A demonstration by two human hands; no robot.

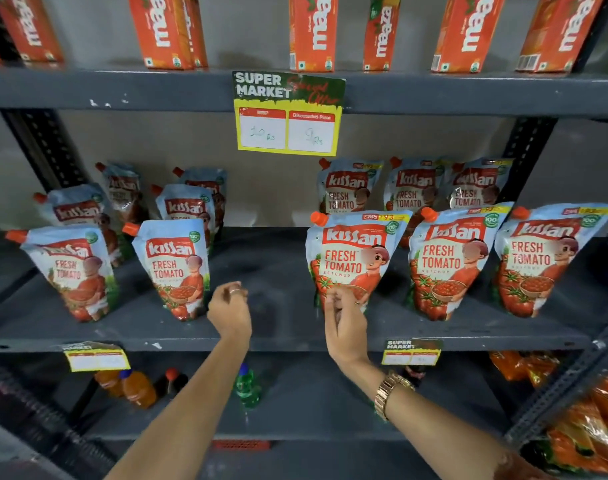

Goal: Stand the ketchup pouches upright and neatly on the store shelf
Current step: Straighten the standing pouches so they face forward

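Several red-and-blue Kissan ketchup pouches stand upright on the dark grey middle shelf (278, 327). Two groups flank a bare gap in the middle. The front left pair includes a pouch (172, 268) beside my left hand (230, 308), which hovers over the gap with fingers loosely curled and nothing in it. My right hand (344, 320) touches the lower front of the centre-right pouch (354, 254), fingers pinched at its base. Two more front pouches (448, 265) stand to its right, with a back row (410, 188) behind.
Orange Maaza cartons (313, 32) line the shelf above, over a hanging price tag (288, 114). Drink bottles (140, 388) stand on the shelf below. Orange snack packets (593, 427) fill the lower right. Slotted metal uprights (527, 150) frame the sides.
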